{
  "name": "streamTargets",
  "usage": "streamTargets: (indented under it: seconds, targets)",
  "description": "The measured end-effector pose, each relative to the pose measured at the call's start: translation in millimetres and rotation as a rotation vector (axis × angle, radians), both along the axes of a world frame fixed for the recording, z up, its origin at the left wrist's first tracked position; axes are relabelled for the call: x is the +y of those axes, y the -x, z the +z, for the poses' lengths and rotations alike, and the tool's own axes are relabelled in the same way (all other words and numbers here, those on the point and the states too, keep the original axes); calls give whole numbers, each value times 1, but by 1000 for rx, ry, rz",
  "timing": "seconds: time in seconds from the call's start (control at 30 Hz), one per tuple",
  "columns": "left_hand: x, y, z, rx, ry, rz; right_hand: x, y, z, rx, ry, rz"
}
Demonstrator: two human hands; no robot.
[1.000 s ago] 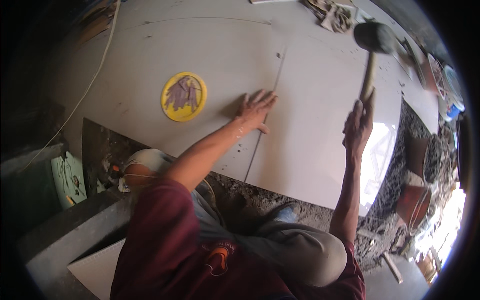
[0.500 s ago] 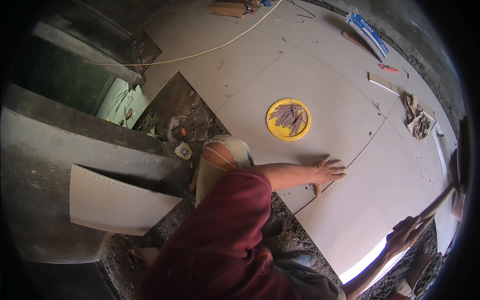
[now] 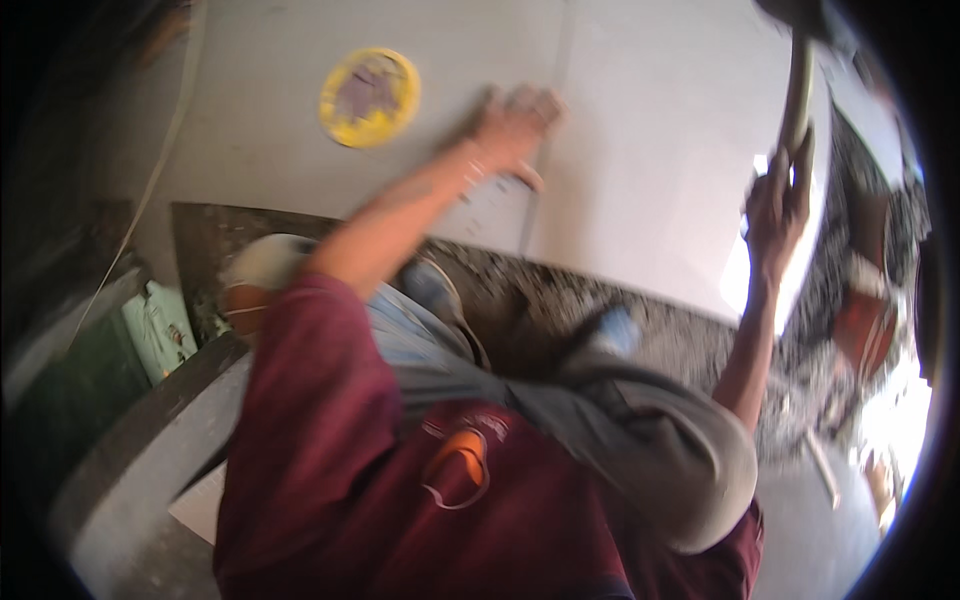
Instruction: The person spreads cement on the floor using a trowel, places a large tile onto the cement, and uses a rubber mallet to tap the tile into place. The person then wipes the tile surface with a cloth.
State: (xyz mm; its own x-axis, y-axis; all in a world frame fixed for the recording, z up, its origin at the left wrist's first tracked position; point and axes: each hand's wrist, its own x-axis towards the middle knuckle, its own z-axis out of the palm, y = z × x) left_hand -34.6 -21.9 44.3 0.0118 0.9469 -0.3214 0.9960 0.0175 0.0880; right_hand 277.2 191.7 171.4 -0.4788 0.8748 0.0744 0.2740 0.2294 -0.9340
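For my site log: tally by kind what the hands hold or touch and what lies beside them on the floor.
Large pale floor tiles: 2, left hand pressed flat near their joint
Mallet: 1, handle in the right hand grip
Round yellow disc: 1, lying on the left tile
Total: 4

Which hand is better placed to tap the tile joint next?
Right. The right hand already grips the mallet handle, raised over the tile, while the left hand lies flat by the joint, bracing.
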Motion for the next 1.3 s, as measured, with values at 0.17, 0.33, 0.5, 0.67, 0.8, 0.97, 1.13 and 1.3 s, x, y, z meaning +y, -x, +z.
streamTargets:
  seconds: [0.17,0.33,0.5,0.67,0.8,0.97,1.13,1.3]
  targets:
    - [-1,1,14,-32,25,46,-48,19,-16,-389,-225,-89]
    - [0,-1,18,-26,8,44,-54,-1,-9,-286,-18,-22]
    - [3,-1,13,-10,39,36,-72,-15,-25,-266,-184,-59]
    - [3,-1,16,7,91,17,-67,-4,-27,-418,-103,20]
    - [4,-5,22,17,110,30,-28,22,36,-51,-115,4]
    - [9,-4,30,-11,153,38,6,73,37,234,-229,-87]
    - [9,-5,33,37,130,25,18,85,-27,-394,-107,-45]
    - [9,-3,29,-4,121,27,33,77,-26,-176,-196,-86]
